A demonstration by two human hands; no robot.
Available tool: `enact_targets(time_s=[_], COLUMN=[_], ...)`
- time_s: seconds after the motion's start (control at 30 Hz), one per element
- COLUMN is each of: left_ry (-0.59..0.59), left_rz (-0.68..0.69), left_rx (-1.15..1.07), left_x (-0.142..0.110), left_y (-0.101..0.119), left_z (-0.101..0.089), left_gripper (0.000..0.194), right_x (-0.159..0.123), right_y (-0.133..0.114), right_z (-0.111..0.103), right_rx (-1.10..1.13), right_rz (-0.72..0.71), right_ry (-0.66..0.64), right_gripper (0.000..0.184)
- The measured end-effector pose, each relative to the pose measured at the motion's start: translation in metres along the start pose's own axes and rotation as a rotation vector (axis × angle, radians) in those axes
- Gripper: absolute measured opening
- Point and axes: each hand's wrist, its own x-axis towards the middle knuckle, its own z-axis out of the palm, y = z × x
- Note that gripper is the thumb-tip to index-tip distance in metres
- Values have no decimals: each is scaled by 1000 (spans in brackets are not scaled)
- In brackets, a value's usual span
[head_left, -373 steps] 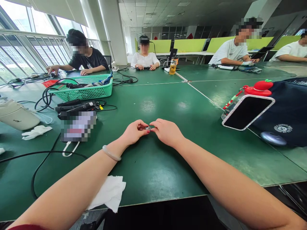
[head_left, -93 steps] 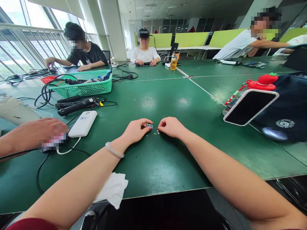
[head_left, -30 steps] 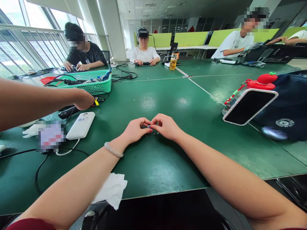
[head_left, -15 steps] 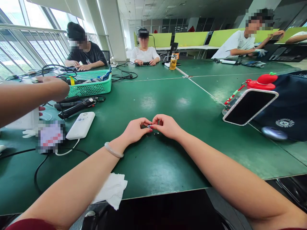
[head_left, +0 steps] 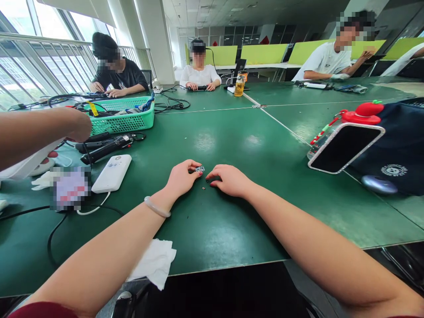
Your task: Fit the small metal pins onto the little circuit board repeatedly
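Between the thumb and fingers of my left hand (head_left: 180, 179) is a small black-and-silver patterned piece (head_left: 200, 169), too small to name. My right hand (head_left: 232, 180) lies low over the table just to the right, apart from the left. Its thumb and forefinger are bent together around a small dark spot at the tabletop; what they grip, if anything, is mostly hidden. A tiny reddish speck (head_left: 203, 188) rests on the green table (head_left: 215, 229) below the gap between my hands. A pale bangle (head_left: 157, 207) circles my left wrist.
Left of me are a white power bank (head_left: 111, 173), a black handheld device (head_left: 107, 149) and a green basket (head_left: 122, 119) of cables. Another person's arm (head_left: 43, 134) reaches in there. A white tissue (head_left: 155, 263) hangs over the near edge. At right, a phone (head_left: 346, 148) leans by a bag.
My hands, which met around the small piece, have parted. The left keeps the patterned piece; the right has dropped toward where a small dark rectangle lay, now out of sight. The neighbour's white object has tilted.
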Motion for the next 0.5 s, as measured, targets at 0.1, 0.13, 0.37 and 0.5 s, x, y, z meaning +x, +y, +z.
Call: enact_targets(time_s=[0.1,0.13,0.37,0.5], left_ry=[4,6,1,-4], left_rz=[0,0,-3,-7], left_rx=[1,5,1,-1], left_x=[0,0,0,0], left_y=[0,0,-1,-3], left_z=[0,1,1,2], left_gripper=[22,22,22,23], right_x=[0,0,1,0], right_y=[-3,-4,-3,-3], right_z=[2,2,4,4], right_rx=[-21,-23,-7,-19], right_rz=[-14,-16,-23,-25], right_ry=[12,19,20,38], right_gripper=[19,18,28,19])
